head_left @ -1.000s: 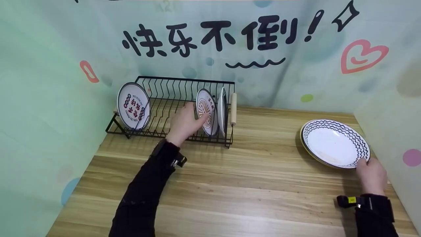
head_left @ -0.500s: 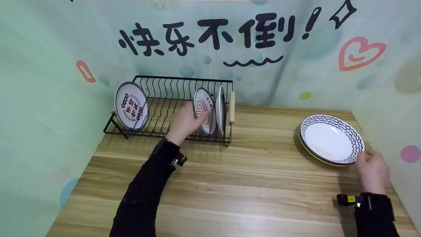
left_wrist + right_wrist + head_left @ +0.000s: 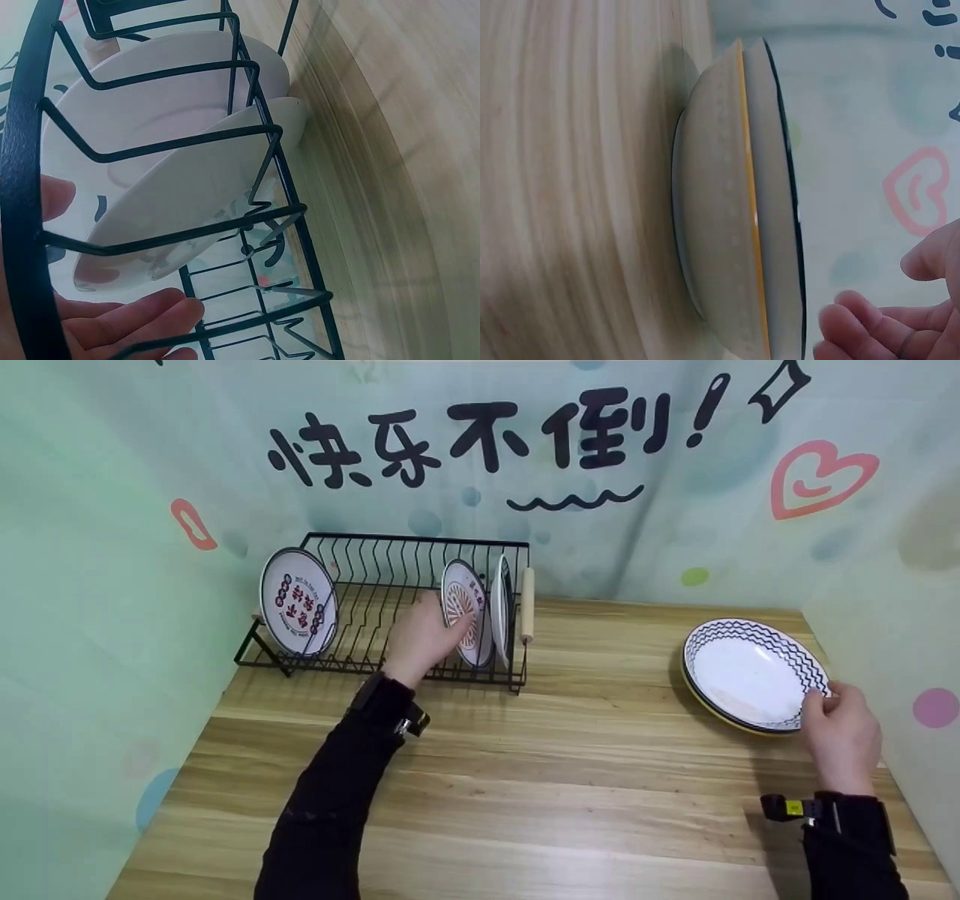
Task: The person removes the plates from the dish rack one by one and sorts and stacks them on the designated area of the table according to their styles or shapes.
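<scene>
In the black wire dish rack (image 3: 367, 664), my left hand (image 3: 421, 636) grips a small plate (image 3: 463, 607) with an orange ring pattern. The left wrist view has the thumb (image 3: 58, 196) on one side of this plate and the other fingers (image 3: 139, 319) behind it. My right hand (image 3: 841, 735) is at the near right rim of a white bowl (image 3: 750, 675) with a black zigzag border. That bowl sits nested in a yellow-rimmed bowl (image 3: 720, 187) on the table. Seen from the right wrist, the thumb and loosely bent fingers are apart, holding nothing.
Another plate (image 3: 502, 611) stands at the rack's right end, close to the wooden handle (image 3: 528, 604). A plate with red lettering (image 3: 300, 601) leans at its left end. Fabric walls (image 3: 675, 555) enclose the wooden table (image 3: 570, 780) at the back and sides.
My right hand has let go of the bowl's rim and shifted slightly up and left over its edge. The left hand keeps its grip on the plate. The view has tilted a little.
</scene>
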Demonstrator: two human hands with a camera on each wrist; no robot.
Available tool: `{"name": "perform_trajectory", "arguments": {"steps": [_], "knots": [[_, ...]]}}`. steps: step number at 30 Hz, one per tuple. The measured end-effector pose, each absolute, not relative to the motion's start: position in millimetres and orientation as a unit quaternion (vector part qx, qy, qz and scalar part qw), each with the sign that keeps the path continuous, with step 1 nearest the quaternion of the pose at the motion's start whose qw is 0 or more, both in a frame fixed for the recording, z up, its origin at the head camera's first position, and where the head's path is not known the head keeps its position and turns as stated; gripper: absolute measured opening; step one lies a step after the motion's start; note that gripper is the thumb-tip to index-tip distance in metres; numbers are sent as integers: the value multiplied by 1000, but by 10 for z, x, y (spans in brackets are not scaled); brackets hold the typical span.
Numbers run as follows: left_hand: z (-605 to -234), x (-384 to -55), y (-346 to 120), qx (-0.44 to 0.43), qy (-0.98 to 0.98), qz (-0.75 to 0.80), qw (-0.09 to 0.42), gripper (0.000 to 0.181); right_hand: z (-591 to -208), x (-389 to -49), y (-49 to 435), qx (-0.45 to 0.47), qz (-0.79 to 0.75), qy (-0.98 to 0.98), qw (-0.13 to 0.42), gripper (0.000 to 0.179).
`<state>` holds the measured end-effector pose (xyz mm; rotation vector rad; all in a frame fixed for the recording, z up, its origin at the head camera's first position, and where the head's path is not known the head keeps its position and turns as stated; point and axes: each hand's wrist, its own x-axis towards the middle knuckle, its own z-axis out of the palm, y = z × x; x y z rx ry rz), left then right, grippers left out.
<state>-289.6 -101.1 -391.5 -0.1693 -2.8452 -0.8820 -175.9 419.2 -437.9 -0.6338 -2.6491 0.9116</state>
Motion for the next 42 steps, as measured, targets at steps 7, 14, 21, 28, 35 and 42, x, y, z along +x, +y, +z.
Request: {"name": "perform_trajectory", "arguments": {"steps": [7,14,21,28,35,42], "knots": [[-3906,-2901,-990,-40,-959,-270,73,61,-4376,-1816,4099,-213,327,-910,141,58],[-3912,-2922,-968,-29,-960,-270,74,59,-4377,-1824,4020,-190,349,-903,165,56],[-3956,-2952,-951,-32,-959,-267,90,51,-4437,-1819,3920,-149,355,-904,187,52],[-3994,-2971,-938,-36,-962,-253,94,46,-4492,-1815,3818,-96,341,-916,190,54],[-4003,-2983,-942,-30,-965,-242,93,46,-4530,-1826,3713,-74,334,-916,210,53],[-4017,-2982,-943,-30,-967,-239,85,39,-4573,-1836,3625,-45,331,-916,220,58]]}}
